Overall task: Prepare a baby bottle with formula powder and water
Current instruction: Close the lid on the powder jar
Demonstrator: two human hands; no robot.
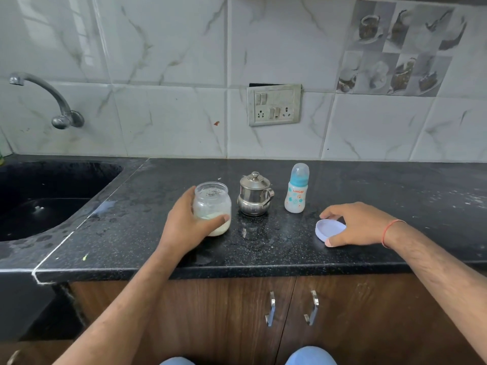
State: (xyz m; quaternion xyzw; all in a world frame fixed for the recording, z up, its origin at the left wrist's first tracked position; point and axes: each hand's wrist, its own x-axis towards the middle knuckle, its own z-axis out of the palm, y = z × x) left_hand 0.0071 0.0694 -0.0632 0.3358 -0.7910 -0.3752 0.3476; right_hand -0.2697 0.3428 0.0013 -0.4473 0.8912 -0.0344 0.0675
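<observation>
Black speckled stone makes up the counter before us, with a dark sink sunk into its left end under a metal tap. Moving right, our left hand wraps round a clear jar, lid off, with a little white powder at its bottom. Just beside it stands a small steel lidded pot, then the capped baby bottle, upright and apart from both hands. Farther right and nearer the edge, our right hand holds the jar's pale lid between curled fingers and thumb, flat on the counter.
</observation>
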